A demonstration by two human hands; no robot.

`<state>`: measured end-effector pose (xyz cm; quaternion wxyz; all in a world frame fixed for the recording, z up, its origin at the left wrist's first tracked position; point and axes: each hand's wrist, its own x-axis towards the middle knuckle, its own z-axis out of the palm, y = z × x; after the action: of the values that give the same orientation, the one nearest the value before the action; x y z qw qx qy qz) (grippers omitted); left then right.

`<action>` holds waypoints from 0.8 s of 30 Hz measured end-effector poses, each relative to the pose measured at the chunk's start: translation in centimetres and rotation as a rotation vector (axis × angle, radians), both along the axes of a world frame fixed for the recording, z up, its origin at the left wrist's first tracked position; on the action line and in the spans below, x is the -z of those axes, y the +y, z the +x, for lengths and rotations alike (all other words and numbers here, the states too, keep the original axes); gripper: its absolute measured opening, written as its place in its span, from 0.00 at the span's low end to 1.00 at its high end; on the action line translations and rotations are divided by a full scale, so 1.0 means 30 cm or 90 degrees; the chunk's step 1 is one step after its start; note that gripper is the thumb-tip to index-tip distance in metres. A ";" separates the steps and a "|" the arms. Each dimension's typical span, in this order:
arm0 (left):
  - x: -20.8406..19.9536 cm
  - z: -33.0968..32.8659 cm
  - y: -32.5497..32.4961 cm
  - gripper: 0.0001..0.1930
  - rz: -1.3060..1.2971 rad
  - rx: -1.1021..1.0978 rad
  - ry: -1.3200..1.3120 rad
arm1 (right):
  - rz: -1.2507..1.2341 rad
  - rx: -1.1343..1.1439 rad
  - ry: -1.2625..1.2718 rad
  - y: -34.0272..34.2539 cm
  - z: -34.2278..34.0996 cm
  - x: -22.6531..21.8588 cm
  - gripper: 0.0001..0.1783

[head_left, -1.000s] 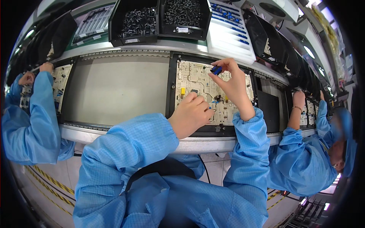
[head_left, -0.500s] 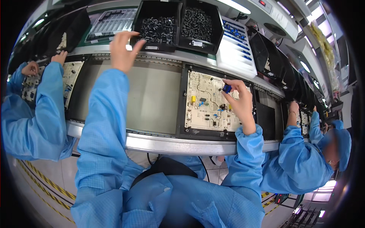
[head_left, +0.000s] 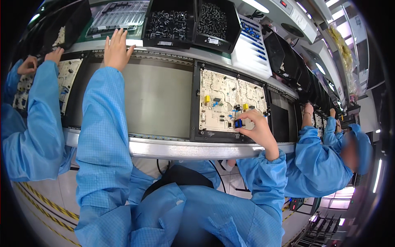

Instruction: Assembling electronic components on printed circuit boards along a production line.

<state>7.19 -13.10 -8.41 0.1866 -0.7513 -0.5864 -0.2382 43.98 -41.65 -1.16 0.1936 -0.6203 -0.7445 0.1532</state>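
Note:
A blue, block-shaped electronic component (head_left: 238, 123) is pinched between the thumb and fingertips of my right hand (head_left: 259, 129). It is at the lower part of a cream circuit board (head_left: 212, 84); whether it touches the board cannot be made out. The board lies in a black frame (head_left: 196, 99) and carries yellow, black and blue parts. Off to the left, my left hand (head_left: 117, 51) is held with its fingers stretched and apart, holding nothing. It is near the rail at the far side of the line, below a clear tray (head_left: 119, 18).
Black bins (head_left: 166, 24) of small black parts stand beyond the line. Right of them, a white foam block (head_left: 251, 53) holds rows of blue components. Co-workers in blue sleeves (head_left: 45, 99) sit at both sides with boards. A metal edge (head_left: 185, 149) runs along my side.
My right hand has brought the blue component down the board toward its near edge. The fingers of my left hand have straightened, and that hand has moved left. The view has shifted slightly.

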 end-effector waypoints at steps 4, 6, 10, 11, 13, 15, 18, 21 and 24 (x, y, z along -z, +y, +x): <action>-0.003 -0.004 0.011 0.28 0.033 0.012 -0.046 | -0.011 0.014 0.005 0.008 -0.016 0.011 0.17; -0.014 0.002 0.008 0.26 0.046 0.028 -0.061 | -0.028 0.023 0.007 0.006 -0.020 0.010 0.18; -0.025 0.011 0.013 0.25 0.063 0.044 -0.073 | -0.069 0.063 0.021 0.005 -0.020 0.013 0.18; -0.030 0.014 0.014 0.25 0.067 0.051 -0.084 | -0.071 0.063 0.021 0.004 -0.023 0.009 0.18; -0.030 0.016 0.016 0.24 0.070 0.058 -0.095 | -0.088 0.075 0.037 0.005 -0.030 0.002 0.17; -0.025 0.013 0.017 0.24 0.066 0.064 -0.093 | -0.080 0.056 0.023 0.010 -0.024 0.006 0.17; -0.035 0.024 0.015 0.24 0.062 0.067 -0.092 | -0.060 0.022 0.005 0.015 -0.008 0.008 0.18; -0.053 0.021 0.011 0.24 0.060 0.064 -0.100 | -0.039 -0.003 -0.025 0.024 -0.024 -0.001 0.18; -0.057 -0.021 0.025 0.23 0.105 0.071 -0.124 | -0.025 -0.024 -0.054 0.043 -0.063 -0.011 0.18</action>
<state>6.57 -12.34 -6.70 0.1760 -0.7382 -0.5375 -0.3676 42.09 -40.36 -0.83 0.1467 -0.6158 -0.7605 0.1445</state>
